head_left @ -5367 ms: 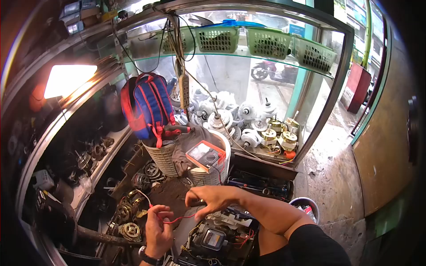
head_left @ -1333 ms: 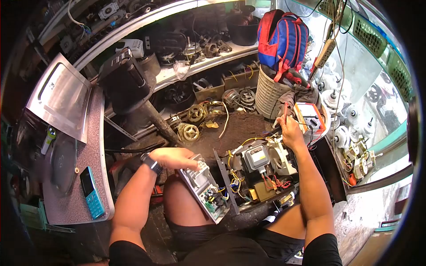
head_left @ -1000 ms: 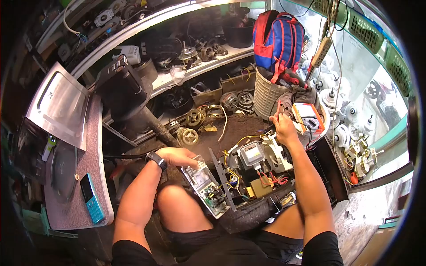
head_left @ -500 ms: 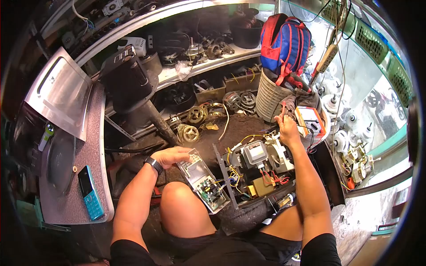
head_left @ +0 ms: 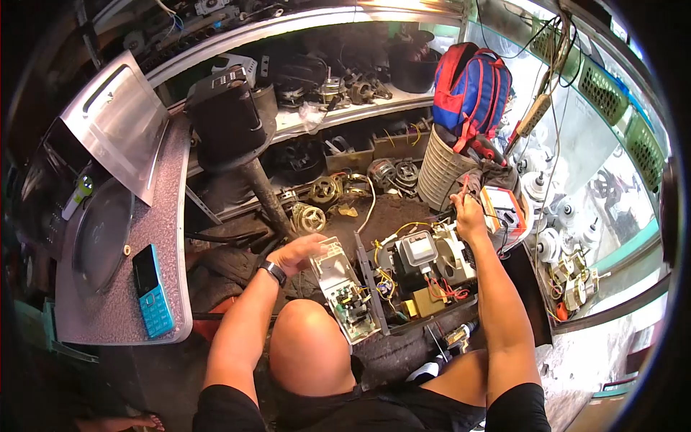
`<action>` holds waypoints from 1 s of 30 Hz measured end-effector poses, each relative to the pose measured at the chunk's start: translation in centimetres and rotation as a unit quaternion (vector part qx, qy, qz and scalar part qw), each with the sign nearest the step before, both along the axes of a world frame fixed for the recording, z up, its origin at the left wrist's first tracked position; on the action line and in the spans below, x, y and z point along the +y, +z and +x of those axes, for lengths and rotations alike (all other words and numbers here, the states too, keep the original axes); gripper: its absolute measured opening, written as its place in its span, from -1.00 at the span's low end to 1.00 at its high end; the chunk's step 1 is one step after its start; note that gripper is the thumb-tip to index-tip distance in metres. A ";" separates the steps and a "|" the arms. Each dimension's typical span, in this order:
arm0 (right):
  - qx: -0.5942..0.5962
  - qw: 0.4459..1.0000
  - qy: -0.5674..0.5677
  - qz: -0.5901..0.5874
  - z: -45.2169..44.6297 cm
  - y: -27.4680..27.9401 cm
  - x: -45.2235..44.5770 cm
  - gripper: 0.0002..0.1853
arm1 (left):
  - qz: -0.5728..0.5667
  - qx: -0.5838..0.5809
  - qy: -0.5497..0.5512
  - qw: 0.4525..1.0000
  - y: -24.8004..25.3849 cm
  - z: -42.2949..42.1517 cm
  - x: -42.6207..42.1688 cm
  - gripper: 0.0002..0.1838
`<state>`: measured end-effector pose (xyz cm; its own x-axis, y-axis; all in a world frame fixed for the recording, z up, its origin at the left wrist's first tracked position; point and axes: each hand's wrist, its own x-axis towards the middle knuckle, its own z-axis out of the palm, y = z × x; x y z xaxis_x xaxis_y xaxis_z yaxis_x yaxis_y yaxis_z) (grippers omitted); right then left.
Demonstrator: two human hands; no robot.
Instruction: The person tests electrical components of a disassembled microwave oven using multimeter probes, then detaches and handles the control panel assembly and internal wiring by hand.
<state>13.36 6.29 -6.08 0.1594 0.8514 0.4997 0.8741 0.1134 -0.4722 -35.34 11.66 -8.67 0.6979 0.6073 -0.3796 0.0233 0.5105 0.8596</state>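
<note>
My left hand grips the upper end of a pale plastic control panel, whose open back exposes a circuit board. The panel leans beside my knee, and wires run from it to an opened microwave oven chassis. Inside the chassis are a metal-cased magnetron, a yellowish block and red wires. Raised over its far right corner, my right hand is closed around a thin red test probe. Just right of that hand stands an orange-edged meter, its face partly visible.
To the left, a speckled board bears a blue phone and a dark round plate. A black box tops a post. Behind are motor parts and a backpack on a ribbed bin. A drill lies near my leg.
The camera view has shifted, so the surroundings sit slightly lower and farther right at the back. My left hand and the control panel appear a little farther right; my right hand keeps the probe raised.
</note>
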 end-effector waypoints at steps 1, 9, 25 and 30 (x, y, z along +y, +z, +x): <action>-0.005 1.000 0.013 0.028 0.6 0.0 -0.9 -0.70 | -0.009 -0.021 0.023 0.999 -0.2 0.8 -1.6 -0.45; 0.014 0.999 -0.014 0.035 0.6 -0.3 -0.4 -0.66 | -0.087 -0.206 0.073 0.972 -0.2 2.4 -4.5 -0.43; 0.061 0.997 -0.033 0.014 1.0 -0.5 -0.6 -0.60 | -0.063 -0.171 -0.010 0.983 -1.5 3.8 -2.2 -0.30; -0.026 0.998 -0.015 0.050 2.0 -1.5 -0.1 -0.61 | -0.067 -0.023 0.004 0.998 0.4 3.9 -2.7 -0.35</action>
<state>15.36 6.19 -7.60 0.1563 0.7915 0.5909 0.9010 0.1309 -0.4136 -31.46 8.98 -8.31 0.7118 0.5590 -0.4254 -0.0184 0.6202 0.7842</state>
